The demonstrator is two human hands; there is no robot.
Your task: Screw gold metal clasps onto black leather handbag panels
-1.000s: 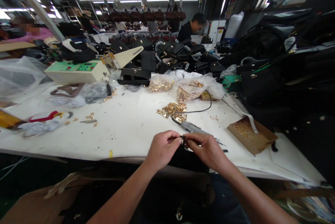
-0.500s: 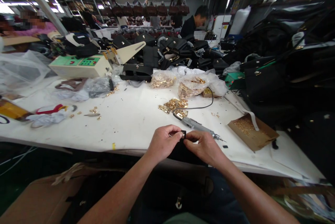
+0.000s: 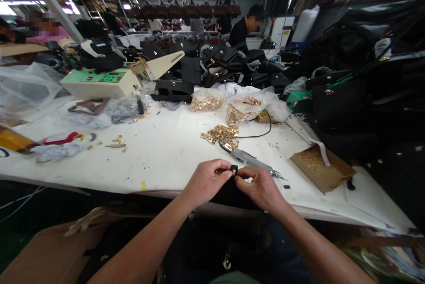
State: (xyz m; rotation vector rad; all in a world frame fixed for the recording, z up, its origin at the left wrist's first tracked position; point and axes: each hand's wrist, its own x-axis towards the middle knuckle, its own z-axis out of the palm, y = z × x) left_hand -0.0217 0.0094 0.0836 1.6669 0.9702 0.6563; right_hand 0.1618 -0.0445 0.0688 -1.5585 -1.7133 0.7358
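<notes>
Above the table's front edge, my left hand (image 3: 209, 182) pinches a small black piece (image 3: 234, 168) that looks like a strap end or tab. My right hand (image 3: 260, 184) grips the same piece from the other side, fingertips closed. Dark material hangs below my hands, mostly hidden. Just beyond my fingers lies a grey electric screwdriver (image 3: 249, 159), its bit pointing right and its cord looping back. Behind it is a pile of gold metal fittings (image 3: 222, 133). A black bag with a gold clasp (image 3: 226, 261) rests at my lap.
A cardboard tray of small gold parts (image 3: 327, 180) stands on the right. Plastic bags of fittings (image 3: 245, 109) and a cream machine with a green panel (image 3: 99, 84) sit farther back. Black bags (image 3: 215, 60) are heaped behind. A co-worker (image 3: 247, 27) is at the back.
Both hands stay together on the black piece, which has shifted very slightly and shows a little more between the fingertips. The view has tilted a little.
</notes>
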